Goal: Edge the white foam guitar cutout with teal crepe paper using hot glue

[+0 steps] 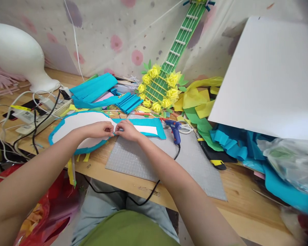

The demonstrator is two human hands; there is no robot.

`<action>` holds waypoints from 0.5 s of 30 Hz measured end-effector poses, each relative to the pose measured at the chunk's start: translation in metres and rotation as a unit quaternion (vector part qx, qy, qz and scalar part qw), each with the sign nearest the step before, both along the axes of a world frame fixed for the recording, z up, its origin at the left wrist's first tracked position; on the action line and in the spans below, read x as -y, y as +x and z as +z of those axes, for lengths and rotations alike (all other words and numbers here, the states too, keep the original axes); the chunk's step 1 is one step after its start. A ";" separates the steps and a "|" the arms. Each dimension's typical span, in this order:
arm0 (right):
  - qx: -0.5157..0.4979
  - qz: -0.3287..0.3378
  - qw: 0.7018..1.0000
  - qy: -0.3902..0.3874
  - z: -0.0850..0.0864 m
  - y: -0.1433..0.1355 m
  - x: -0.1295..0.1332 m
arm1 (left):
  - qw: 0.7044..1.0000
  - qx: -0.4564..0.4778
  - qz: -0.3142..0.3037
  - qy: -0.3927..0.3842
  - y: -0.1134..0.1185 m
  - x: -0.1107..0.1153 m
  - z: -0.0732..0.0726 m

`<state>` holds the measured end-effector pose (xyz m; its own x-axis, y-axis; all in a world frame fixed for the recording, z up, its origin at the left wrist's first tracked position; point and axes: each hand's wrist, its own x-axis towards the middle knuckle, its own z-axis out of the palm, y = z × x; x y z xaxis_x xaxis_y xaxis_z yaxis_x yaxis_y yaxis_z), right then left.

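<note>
A white guitar-shaped cutout (74,128) with blue crepe paper (88,149) folded round its rim lies on the table, its neck to the right over a grey cutting mat (133,160). My left hand (101,130) pinches the blue edging where the body narrows into the neck. Right beside it, my right hand (125,130) pinches the same edging, fingertips almost touching the left ones. Just right of the neck's end, a blue glue gun (174,130) lies on the mat.
A green paper guitar with yellow flowers (166,82) leans at the back. Left are a power strip (45,118) with cables and a white foam head (17,51). A utility knife (212,153), crepe paper scraps (93,87) and a large white board (267,78) surround the work.
</note>
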<state>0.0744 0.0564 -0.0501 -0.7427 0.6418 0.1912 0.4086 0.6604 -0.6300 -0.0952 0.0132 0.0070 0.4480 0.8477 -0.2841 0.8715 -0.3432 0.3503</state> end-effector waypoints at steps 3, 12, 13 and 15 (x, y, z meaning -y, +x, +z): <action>-0.009 -0.016 1.000 -0.017 -0.002 -0.001 0.001 | 1.000 -0.009 -0.012 -0.024 -0.002 -0.003 0.000; -0.006 -0.028 1.000 -0.006 -0.002 -0.003 0.004 | 0.999 -0.026 -0.034 0.008 -0.002 -0.005 -0.001; -0.005 -0.027 1.000 -0.002 -0.003 -0.004 0.004 | 0.999 -0.029 -0.036 0.009 -0.002 -0.006 -0.002; -0.004 -0.030 1.000 0.006 -0.006 -0.005 0.004 | 0.999 -0.034 -0.037 0.006 -0.003 -0.008 -0.003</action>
<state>0.0697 0.0528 -0.0560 -0.7016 0.6824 0.2054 0.4424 0.6430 -0.6251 -0.0983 0.0215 0.0039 0.4888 0.8170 -0.3059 0.8657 -0.4109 0.2860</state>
